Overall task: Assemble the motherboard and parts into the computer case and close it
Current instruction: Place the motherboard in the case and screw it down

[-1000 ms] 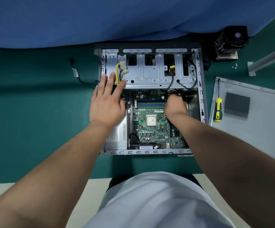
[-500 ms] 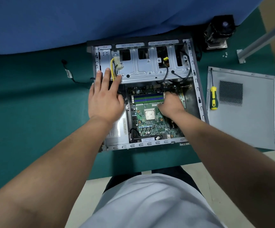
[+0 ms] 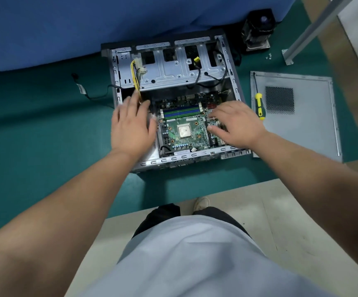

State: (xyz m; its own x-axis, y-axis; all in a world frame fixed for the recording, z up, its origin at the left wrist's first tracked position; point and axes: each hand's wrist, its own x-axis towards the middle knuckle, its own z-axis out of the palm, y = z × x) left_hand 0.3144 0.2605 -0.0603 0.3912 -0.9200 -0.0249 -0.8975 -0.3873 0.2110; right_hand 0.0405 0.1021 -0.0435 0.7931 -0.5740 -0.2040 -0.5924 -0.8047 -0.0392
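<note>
Both hands [image 3: 130, 127] [image 3: 238, 123] flat over motherboard [image 3: 184, 131]

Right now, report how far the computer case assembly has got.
Done: the motherboard lies inside the open computer case. In hand: the left hand and right hand hover open over the case, holding nothing. Left: the cooler sits outside on the mat, the screwdriver lies unused, and the side panel is off.

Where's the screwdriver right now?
The screwdriver lies in the head view on the left edge of the grey side panel, just right of the open computer case.
</note>
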